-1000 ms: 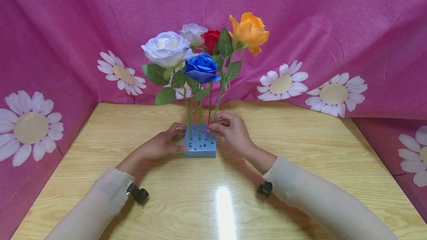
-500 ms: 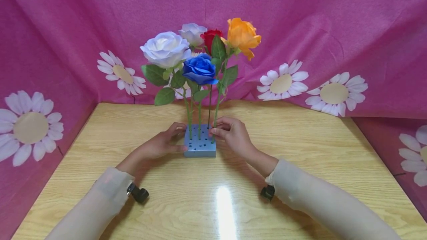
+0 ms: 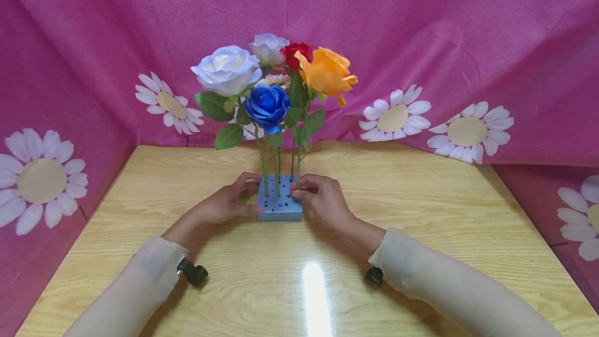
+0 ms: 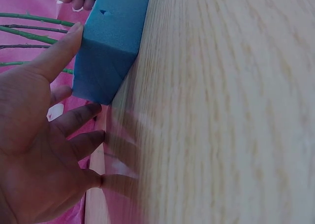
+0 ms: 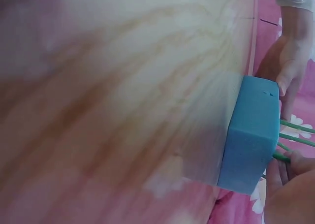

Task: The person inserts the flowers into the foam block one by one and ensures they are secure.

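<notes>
A blue foam block [image 3: 280, 216] with many small holes stands on the table. My left hand [image 3: 226, 203] lies along its left side, the thumb on the near edge and the other fingers fairly straight. At the block's right edge my right hand [image 3: 326, 199] pinches the lower stem of an orange rose [image 3: 326, 70]; the stem's foot meets the block's top. In the block also stand a blue rose [image 3: 268, 108], a large pale lilac rose [image 3: 228, 70], a smaller pale rose [image 3: 269, 48] and a red rose [image 3: 296, 55]. The right wrist view shows the block's side [image 5: 251, 135].
A pale daisy-like flower [image 3: 275, 80] is partly hidden behind the blue rose. The wooden table [image 3: 224, 285] has a bright light reflection in front of the block. A magenta cloth [image 3: 421, 25] printed with daisies hangs behind and at the sides.
The orange rose has come down and to the left, now overlapping the red one. My right hand has shifted slightly down. The blue rose has swung left and lower; my left hand has stayed.
</notes>
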`<action>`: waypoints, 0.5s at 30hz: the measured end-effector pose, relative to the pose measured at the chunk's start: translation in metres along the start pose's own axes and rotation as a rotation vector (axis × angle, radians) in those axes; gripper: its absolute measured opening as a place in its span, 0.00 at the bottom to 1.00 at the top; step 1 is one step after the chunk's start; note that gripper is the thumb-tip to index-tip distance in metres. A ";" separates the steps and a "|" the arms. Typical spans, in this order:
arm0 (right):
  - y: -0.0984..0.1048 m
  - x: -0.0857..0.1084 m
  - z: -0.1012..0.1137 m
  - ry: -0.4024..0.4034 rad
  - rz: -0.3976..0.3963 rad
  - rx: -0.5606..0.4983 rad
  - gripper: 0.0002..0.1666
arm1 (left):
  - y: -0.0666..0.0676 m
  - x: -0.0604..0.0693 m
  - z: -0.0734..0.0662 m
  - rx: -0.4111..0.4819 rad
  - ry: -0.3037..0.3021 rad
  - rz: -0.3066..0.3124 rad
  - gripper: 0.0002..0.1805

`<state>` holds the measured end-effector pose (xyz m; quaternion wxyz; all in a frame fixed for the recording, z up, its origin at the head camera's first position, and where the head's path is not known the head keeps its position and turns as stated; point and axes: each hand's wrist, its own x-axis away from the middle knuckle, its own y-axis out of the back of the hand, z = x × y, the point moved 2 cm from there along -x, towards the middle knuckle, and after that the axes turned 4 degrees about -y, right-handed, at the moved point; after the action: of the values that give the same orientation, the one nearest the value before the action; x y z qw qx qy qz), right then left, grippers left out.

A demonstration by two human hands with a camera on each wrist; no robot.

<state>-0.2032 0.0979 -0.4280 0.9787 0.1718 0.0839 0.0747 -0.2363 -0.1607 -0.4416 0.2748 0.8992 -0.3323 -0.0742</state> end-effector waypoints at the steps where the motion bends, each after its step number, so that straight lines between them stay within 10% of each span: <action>1: 0.000 0.001 0.000 0.000 -0.003 0.009 0.04 | 0.000 0.000 0.000 0.001 0.001 0.002 0.38; 15: 0.000 -0.001 -0.003 -0.013 0.004 0.034 0.04 | 0.000 0.001 0.000 0.004 -0.010 0.004 0.39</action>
<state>-0.2047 0.0988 -0.4311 0.9760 0.1892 0.0786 0.0741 -0.2354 -0.1608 -0.4417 0.2716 0.8987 -0.3356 -0.0776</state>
